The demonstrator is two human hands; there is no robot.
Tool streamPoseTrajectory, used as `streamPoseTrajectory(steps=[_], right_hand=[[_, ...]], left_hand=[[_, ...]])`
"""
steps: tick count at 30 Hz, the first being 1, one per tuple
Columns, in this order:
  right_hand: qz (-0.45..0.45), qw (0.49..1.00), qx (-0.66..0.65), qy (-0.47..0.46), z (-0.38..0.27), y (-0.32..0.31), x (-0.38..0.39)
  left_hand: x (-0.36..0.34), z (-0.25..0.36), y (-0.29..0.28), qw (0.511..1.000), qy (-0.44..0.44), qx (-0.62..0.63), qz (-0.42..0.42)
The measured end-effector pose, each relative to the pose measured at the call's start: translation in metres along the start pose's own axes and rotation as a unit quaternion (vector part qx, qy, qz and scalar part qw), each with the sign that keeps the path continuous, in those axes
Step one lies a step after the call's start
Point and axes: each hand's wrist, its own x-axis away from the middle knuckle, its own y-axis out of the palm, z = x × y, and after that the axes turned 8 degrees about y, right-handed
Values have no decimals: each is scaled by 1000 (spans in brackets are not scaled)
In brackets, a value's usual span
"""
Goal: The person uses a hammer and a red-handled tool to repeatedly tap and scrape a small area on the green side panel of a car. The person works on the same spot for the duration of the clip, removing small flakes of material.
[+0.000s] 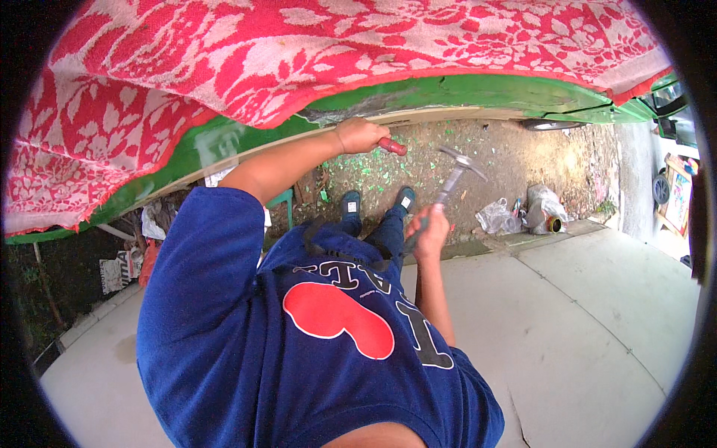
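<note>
One broad stretch of pale concrete paving [560, 299] spreads behind the person, who stands off it on a strip of bare ground. Above that strip curves a green vehicle body [388, 95], scuffed and bare of paint in places along its lower part. A red-and-white floral towel [187, 67] lies draped over its upper part, probably to shelter the surface beneath; its hem stops short of the lower edge, which leaves that edge open to the hands. A crumpled clear plastic bag [541, 201] sits on the ground to the right, apparently set aside to keep the standing place free.

The hammer [455, 173] is in the right hand [430, 231], whose grip is wrapped around the handle; held well below the narrow two-ended head, it likely has room to swing. The left hand [361, 134] is beside the body's lower edge, its grip curled around a red-handled tool [392, 146]. The butt sticks out toward the hammer head, apart from it, perhaps left bare on purpose; the working end is hidden, so its contact with the metal cannot be told. Smallest of all, green paint flakes [358, 170] litter the ground around the shoes [351, 205].
</note>
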Motion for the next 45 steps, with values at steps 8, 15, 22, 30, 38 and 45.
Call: streamPoseTrajectory(steps=[8, 15, 22, 30, 38, 45], right_hand=[[-15, 999, 31, -1, 3, 9, -7], [17, 997, -63, -38, -13, -5, -3], [44, 995, 79, -41, -14, -6, -12], [19, 988, 153, -18, 3, -10, -16], [25, 995, 95, -12, -23, -17, -9], [23, 995, 97, -2, -13, -12, -3]], left_hand=[[2, -3, -2, 996, 0, -2, 86], [4, 1, 0, 997, -33, 12, 63], [6, -5, 1, 997, -16, -4, 81], [17, -8, 12, 998, -21, -17, 48], [9, 14, -7, 997, -4, 4, 73], [17, 11, -11, 998, -33, -6, 57]])
